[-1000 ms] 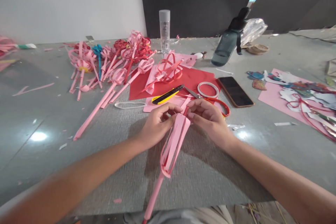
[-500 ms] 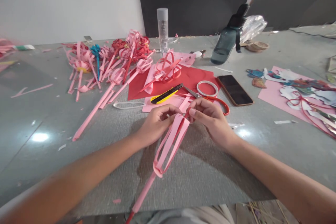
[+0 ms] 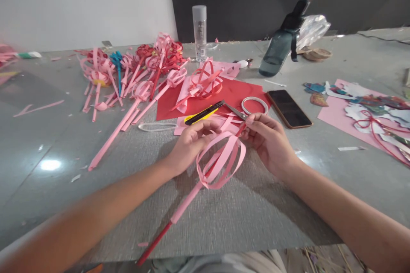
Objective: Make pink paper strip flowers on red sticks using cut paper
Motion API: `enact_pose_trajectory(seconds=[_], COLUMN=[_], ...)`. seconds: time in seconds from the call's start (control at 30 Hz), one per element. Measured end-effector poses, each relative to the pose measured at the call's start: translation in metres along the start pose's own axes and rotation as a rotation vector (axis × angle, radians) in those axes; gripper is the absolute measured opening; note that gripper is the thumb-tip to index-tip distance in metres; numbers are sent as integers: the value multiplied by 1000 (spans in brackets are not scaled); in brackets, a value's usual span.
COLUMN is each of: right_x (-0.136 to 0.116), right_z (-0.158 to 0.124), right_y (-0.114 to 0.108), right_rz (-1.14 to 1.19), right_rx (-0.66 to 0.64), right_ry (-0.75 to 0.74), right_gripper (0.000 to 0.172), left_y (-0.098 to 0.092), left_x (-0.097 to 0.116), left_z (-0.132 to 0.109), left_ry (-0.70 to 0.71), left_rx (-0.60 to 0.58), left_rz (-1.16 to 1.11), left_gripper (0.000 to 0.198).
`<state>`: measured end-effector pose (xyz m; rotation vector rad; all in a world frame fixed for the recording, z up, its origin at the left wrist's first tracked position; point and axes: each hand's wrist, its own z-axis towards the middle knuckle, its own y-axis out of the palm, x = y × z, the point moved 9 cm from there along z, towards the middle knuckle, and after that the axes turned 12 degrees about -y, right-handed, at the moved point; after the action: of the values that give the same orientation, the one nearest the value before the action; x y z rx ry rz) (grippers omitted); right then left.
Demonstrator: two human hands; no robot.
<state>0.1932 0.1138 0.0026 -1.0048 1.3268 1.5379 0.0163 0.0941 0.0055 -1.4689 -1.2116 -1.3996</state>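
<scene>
A pink paper lantern ball (image 3: 221, 160) made of curved strips sits on a long stick (image 3: 174, 217) that is pink near the ball and red at its lower end. My left hand (image 3: 190, 145) is closed on the strips at the ball's upper left. My right hand (image 3: 269, 140) pinches the red tip of the stick at the ball's top right. The strips bulge outward into a round cage between both hands, just above the grey mat (image 3: 243, 213).
A yellow utility knife (image 3: 203, 114), scissors (image 3: 235, 112), a tape ring (image 3: 254, 105) and red paper (image 3: 238, 94) lie just beyond my hands. A phone (image 3: 288, 108), two bottles (image 3: 199, 32) (image 3: 279, 47), a heap of finished paper lanterns (image 3: 141, 70) and cut-outs on pink paper (image 3: 368, 113) surround them.
The pink strips, flat and straight a second ago, have bowed out into a round ball. The stick has slid down through it, baring its red lower end, and my right hand moved right.
</scene>
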Motion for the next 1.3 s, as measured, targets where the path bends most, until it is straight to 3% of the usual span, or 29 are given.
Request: enact_pose_trajectory(seconds=[0.1,0.2,0.33,0.4,0.53,0.67,0.83,1.1,1.3], right_x=[-7,-16,-30,-33,-30,-25,-27,-24,-32], right_z=[4,9,19,22,26,28,33,35,36], right_y=[-9,-22,-45,-55,-61,-55,-55,-57,-55], right_rz=[44,81,133,146,136,137,11,-7,12], right_rx=[73,163,283,340,374,315,210,199,185], right_ry=[-28,-48,-115,-137,-131,-109,-122,-94,-138], right_gripper=[13,11,10,10,6,6,3,6,7], left_y=[-16,-41,-47,-45,-40,-33,-36,-44,-48], left_x=[-3,11,40,50,53,42,47,46,57], left_z=[5,8,3,-4,-13,-16,-12,-9,-9], left_ry=[-56,-99,-182,-145,-65,-118,-94,-84,-35], left_rx=[65,150,-46,-123,-101,-140,-84,-55,97], left_rz=[-136,-137,375,646,1031,1249,1301,1230,1348], left_gripper=[22,26,43,36,33,40,42,37,42])
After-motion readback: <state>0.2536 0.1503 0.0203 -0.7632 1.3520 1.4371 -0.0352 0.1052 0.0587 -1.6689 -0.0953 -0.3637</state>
